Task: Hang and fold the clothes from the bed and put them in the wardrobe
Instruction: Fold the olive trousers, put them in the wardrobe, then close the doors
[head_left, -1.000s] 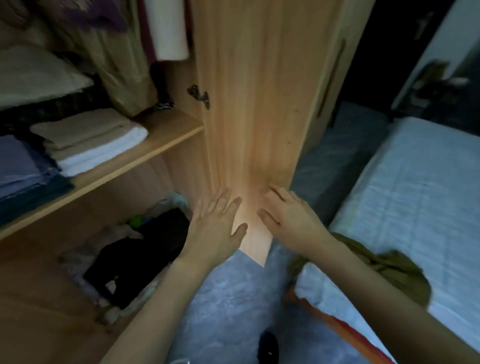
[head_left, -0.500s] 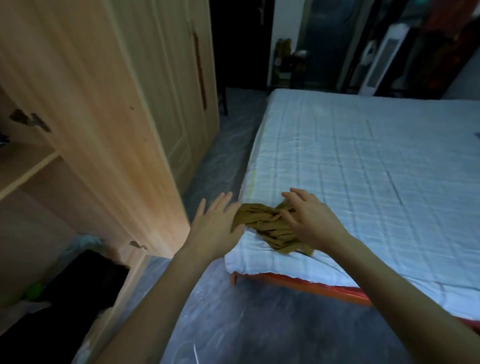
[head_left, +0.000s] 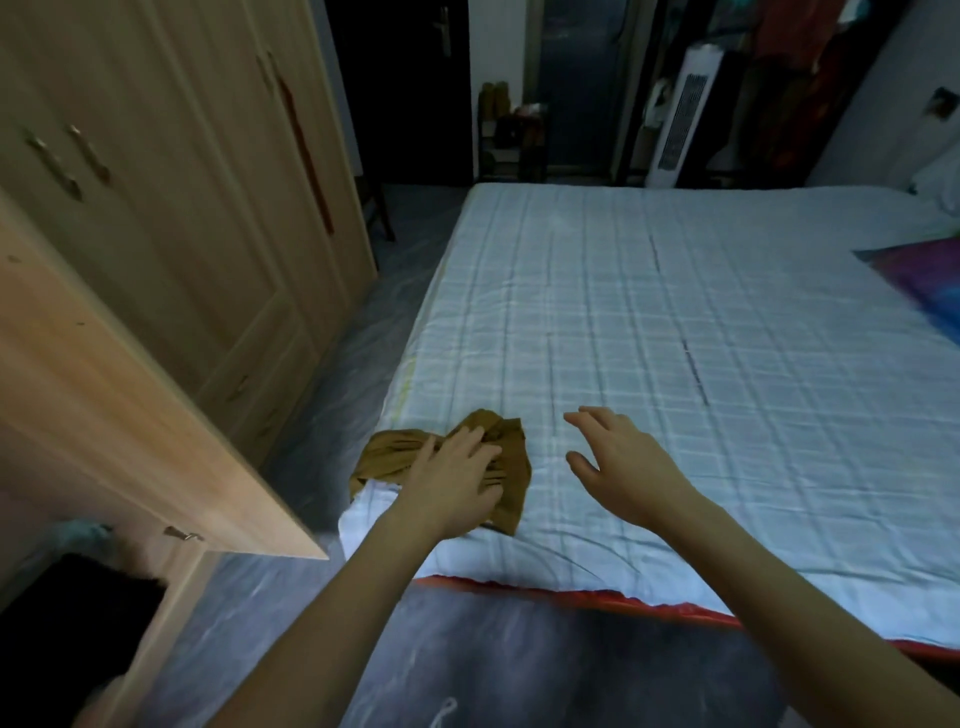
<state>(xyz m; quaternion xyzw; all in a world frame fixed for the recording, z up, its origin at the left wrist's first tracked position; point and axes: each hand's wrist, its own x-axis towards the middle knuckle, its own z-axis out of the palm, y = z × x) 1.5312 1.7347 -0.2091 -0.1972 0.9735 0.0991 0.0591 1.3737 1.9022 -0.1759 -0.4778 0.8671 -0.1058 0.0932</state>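
Both hands have left the wardrobe door (head_left: 156, 395); left hand (head_left: 457, 480) now presses, fingers flat, the mustard garment (head_left: 395, 457) at the bed (head_left: 675, 338) near corner; right hand (head_left: 618, 460) hovers released; pickup is next

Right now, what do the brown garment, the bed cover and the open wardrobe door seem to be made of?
Garment: thin, soft woven fabric, matte olive-brown; it bunches in fine creases under the left hand.
Bed cover: light cloth, probably cotton, pale blue-white check; shallow wrinkles, no sheen.
Door: wood or wood-look laminate board, smooth and light tan; streaky grain and a flat cut edge. Which of the two I cannot tell.
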